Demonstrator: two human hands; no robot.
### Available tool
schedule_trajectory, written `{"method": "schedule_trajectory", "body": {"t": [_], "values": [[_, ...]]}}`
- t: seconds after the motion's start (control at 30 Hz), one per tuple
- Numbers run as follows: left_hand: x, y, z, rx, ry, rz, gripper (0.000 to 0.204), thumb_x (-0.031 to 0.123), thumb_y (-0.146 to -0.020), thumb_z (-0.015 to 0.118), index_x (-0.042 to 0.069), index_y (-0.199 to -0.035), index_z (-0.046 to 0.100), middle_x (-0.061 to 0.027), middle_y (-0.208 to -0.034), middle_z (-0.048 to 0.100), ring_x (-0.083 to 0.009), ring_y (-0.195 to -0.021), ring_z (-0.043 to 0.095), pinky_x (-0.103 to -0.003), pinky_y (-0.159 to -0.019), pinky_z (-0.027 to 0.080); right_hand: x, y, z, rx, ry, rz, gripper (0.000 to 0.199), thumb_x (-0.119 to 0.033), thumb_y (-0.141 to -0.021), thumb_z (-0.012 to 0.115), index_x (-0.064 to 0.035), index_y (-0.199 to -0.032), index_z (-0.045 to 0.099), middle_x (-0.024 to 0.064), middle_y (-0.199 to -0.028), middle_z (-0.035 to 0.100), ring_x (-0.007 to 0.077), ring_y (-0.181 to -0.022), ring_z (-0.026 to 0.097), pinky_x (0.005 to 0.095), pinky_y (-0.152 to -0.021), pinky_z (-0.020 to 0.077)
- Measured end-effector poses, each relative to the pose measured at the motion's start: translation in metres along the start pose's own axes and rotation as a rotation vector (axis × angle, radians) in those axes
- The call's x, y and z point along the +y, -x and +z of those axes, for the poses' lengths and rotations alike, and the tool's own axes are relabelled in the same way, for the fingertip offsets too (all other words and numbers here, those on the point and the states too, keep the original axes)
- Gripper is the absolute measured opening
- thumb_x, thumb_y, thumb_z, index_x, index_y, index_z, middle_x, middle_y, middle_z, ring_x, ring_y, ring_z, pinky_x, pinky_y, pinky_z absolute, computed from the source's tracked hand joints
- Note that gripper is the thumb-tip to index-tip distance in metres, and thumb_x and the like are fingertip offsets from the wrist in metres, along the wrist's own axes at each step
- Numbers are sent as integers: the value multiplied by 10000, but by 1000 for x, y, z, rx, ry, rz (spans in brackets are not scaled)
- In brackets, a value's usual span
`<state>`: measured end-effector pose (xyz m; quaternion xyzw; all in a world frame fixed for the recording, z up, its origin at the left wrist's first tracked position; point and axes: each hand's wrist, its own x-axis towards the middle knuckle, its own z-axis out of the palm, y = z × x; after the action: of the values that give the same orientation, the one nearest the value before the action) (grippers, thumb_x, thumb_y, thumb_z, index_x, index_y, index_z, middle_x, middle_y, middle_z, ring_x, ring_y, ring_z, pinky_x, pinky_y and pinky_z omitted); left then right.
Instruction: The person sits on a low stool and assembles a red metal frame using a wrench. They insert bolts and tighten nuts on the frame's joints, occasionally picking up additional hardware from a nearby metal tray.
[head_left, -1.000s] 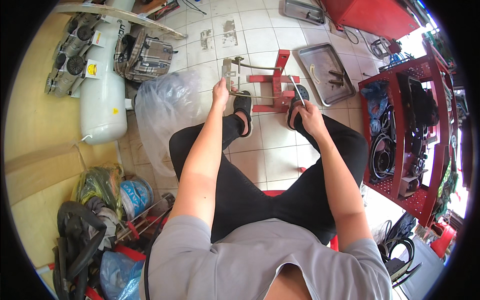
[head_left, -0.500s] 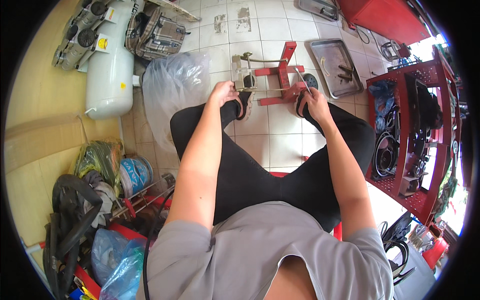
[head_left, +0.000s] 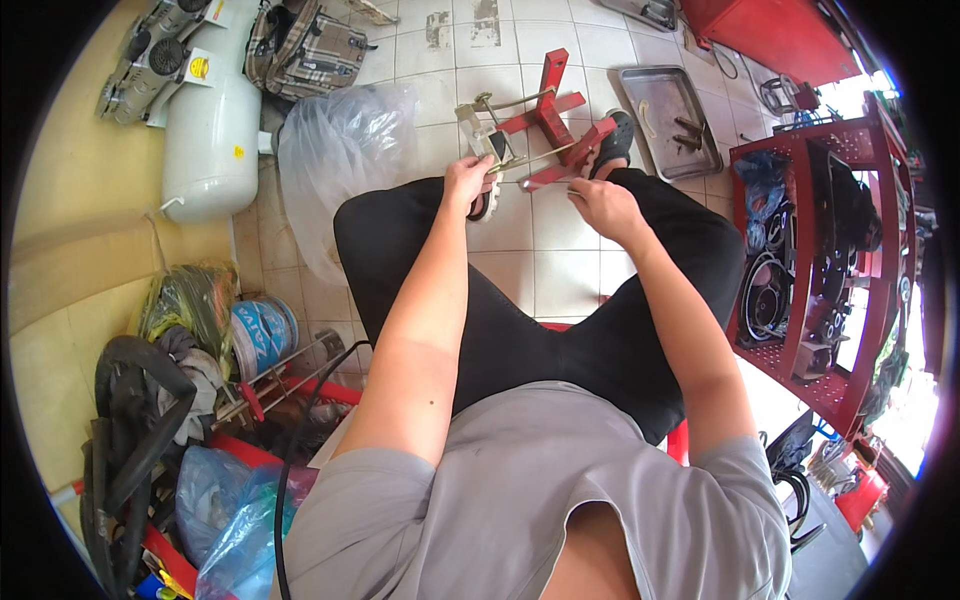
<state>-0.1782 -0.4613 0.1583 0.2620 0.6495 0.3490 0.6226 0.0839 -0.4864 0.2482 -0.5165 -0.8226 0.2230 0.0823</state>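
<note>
A red metal stand rests on the tiled floor between my feet, turned at a slant. Thin brass-coloured rods run from it to a pale metal bracket on its left side. My left hand is closed on the near end of this bracket, where the rod meets it. My right hand is closed around a slim silver hand tool whose end points left toward the bracket. Most of the tool lies inside my fingers, and its exact kind cannot be made out.
A metal tray with dark parts lies right of the stand. A red shelf rack stands at the right. On the left are a clear plastic sheet, a plaid backpack, a white compressor tank and a blue-white bucket.
The red stand has turned to a slant. My right hand has moved left and a little nearer, and its tool has swung from pointing up to pointing left. My left hand has shifted slightly right.
</note>
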Motion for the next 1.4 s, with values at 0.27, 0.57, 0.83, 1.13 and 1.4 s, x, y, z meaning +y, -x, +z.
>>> {"method": "schedule_trajectory", "body": {"t": [0.27,0.57,0.83,1.13,1.4], "values": [[2,0,-4,-42,-3,35,291,287,-875,661,19,-988,649,-40,-898,654,-132,-785,616,-262,-675,487,-31,-38,21,12,202,-51,206,-281,-863,578,-103,-816,671,117,-795,664,280,-743,668,388,-642,531],[0,-3,-5,-11,-24,21,265,288,-869,657,25,-900,665,-28,-824,656,-109,-711,601,-257,-613,449,-56,-78,2,-156,458,-185,176,-170,-846,528,-108,-784,681,105,-781,677,259,-733,681,362,-624,539],[-2,2,2,18,91,66,268,256,-850,666,-12,-851,676,-33,-720,637,-100,-616,570,-247,-524,423,-61,-71,-5,-124,464,-181,173,-147,-845,512,-101,-799,673,105,-833,671,248,-763,681,349,-641,542],[-2,1,2,-15,66,19,243,284,-875,647,45,-918,659,-24,-849,663,-112,-758,607,-252,-661,456,-60,-61,8,-33,527,-219,160,-160,-836,529,-91,-788,664,111,-811,663,253,-741,682,355,-619,542],[-4,-1,2,-25,85,45,270,279,-873,651,16,-938,648,-50,-860,664,-130,-772,621,-258,-678,475,-52,-72,-3,-99,370,-204,198,-214,-874,547,-83,-792,670,110,-813,664,254,-746,677,347,-643,545]]}}
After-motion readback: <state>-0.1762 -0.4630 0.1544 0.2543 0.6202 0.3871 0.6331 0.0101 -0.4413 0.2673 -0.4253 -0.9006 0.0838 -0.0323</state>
